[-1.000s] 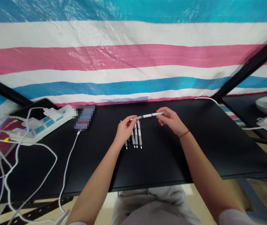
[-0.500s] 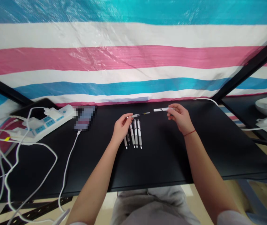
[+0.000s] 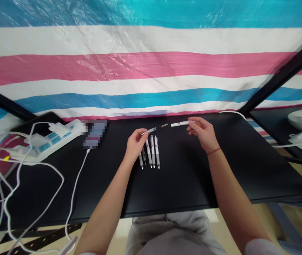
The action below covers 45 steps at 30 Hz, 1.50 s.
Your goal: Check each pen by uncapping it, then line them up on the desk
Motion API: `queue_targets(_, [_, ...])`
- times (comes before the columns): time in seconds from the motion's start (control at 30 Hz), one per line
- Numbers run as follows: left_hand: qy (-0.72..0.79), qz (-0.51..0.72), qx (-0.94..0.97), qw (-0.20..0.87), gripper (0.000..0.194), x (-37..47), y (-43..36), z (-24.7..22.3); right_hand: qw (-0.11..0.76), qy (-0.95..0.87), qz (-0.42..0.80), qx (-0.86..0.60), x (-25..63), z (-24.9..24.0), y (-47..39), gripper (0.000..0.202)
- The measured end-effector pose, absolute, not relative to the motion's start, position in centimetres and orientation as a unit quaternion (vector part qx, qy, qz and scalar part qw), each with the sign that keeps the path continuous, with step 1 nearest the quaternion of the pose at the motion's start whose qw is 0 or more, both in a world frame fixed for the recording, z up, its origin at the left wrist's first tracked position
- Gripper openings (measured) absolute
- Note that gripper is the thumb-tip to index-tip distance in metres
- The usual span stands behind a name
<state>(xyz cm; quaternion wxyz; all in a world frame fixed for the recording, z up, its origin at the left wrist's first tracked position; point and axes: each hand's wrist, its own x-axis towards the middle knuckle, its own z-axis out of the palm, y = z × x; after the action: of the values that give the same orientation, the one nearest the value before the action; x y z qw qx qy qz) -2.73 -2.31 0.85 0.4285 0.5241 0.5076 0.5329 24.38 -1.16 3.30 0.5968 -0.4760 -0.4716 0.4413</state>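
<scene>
On my flat black table (image 3: 177, 187), six o'clock of my lightly pinching left hand (image 3: 135, 145), lie slim, mostly white-and-grey plastic pens (image 3: 153, 154). My right hand (image 3: 203, 134) pinches a white tubular barrel (image 3: 179, 124), three o'clock of left's grey pen section (image 3: 151, 130). Separated pieces; moving either calls for steadiness.

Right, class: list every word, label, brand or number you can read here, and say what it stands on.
No text can be read.
White pen barrel in the bare right hand: markings too small.
Slim white-and-grey pens on the black table: too small.
Phone with pixelated screen: unreadable.
White plastic power strip with blue sockets: nothing legible.
</scene>
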Motion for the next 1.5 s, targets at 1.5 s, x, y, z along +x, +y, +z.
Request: queue_targets(1.5, [0.538,0.487,0.576,0.377,0.034,-2.4,-2.9,1.0,0.468,-0.596,0.474,-0.449,22.8,2.8,-1.8,0.035])
